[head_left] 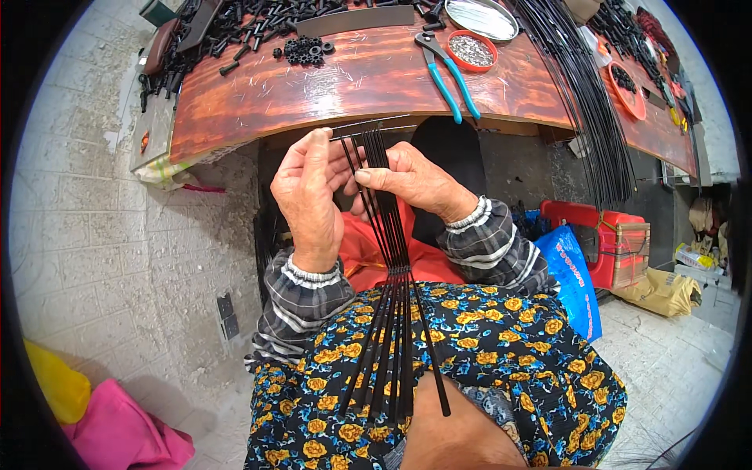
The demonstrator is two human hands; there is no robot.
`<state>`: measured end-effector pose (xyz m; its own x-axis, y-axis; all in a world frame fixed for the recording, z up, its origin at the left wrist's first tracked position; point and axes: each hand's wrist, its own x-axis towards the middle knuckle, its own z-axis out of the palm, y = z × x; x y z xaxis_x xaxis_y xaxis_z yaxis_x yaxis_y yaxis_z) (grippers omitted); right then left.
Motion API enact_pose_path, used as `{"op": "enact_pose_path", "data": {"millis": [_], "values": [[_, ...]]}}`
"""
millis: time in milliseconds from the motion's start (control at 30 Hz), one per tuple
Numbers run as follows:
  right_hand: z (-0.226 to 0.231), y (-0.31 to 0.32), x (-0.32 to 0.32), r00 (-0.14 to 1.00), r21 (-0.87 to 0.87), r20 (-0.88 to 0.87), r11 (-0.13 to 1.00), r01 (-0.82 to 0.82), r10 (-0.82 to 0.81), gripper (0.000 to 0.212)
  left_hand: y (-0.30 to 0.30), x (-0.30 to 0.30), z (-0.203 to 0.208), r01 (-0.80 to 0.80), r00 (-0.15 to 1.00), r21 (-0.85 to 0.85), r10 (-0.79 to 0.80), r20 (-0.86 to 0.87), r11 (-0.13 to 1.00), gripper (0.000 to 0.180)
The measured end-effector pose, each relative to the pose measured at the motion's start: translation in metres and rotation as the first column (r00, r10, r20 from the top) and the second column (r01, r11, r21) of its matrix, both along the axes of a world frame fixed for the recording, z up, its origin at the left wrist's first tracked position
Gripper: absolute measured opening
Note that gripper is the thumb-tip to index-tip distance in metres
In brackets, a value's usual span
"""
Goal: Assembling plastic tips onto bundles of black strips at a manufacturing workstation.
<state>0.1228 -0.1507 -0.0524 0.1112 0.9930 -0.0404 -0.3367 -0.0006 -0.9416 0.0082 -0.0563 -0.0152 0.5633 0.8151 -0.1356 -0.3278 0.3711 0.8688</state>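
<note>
Sheaf: slim black straight rods (399, 271), fanned over the lap, below the reddish-brown wooden table (368, 88).
Left hand (307, 196): thumb and fingertip pinched a thin dark crosswise rod (368, 133) by the table's edge.
Right hand (415, 178): thumb pressed across the rods.
Slip risk: a loosened thumb might have scattered them.
Table surface: pale slivers; blue-handled metal pliers (460, 84) at its front edge, easily knocked off by a sleeve.
Room: blue plastic bag (573, 278), right of and below the table.
</note>
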Motion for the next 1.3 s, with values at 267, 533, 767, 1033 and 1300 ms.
{"op": "enact_pose_path", "data": {"millis": [267, 533, 767, 1033, 1300], "values": [[0.006, -0.001, 0.0, 0.999, -0.013, -0.035, 0.999, 0.035, -0.035, 0.025, 0.006, -0.002, -0.004, 0.067, 0.996, 0.047, -0.064, -0.064, 0.997, 0.013], [0.009, -0.006, -0.004, 0.998, -0.077, -0.054, 0.997, 0.024, -0.028, 0.025, 0.005, -0.01, -0.013, 0.102, 0.994, 0.011, -0.101, -0.046, 0.995, 0.019], [0.016, -0.006, -0.001, 1.0, -0.15, 0.001, 0.989, -0.011, 0.012, 0.028, 0.085, -0.005, -0.002, -0.097, 0.977, 0.291, 0.147, -0.156, 0.952, 0.025], [0.028, -0.008, 0.002, 0.997, -0.219, 0.069, 0.975, 0.046, -0.032, 0.027, 0.225, 0.022, 0.006, -0.154, 0.86, 0.519, 0.373, -0.348, 0.841, 0.023], [0.026, -0.001, 0.007, 0.995, -0.239, 0.066, 0.967, 0.093, -0.079, 0.031, 0.369, 0.004, -0.009, 0.069, 0.395, 0.897, 0.813, -0.427, 0.437, 0.029]]}}
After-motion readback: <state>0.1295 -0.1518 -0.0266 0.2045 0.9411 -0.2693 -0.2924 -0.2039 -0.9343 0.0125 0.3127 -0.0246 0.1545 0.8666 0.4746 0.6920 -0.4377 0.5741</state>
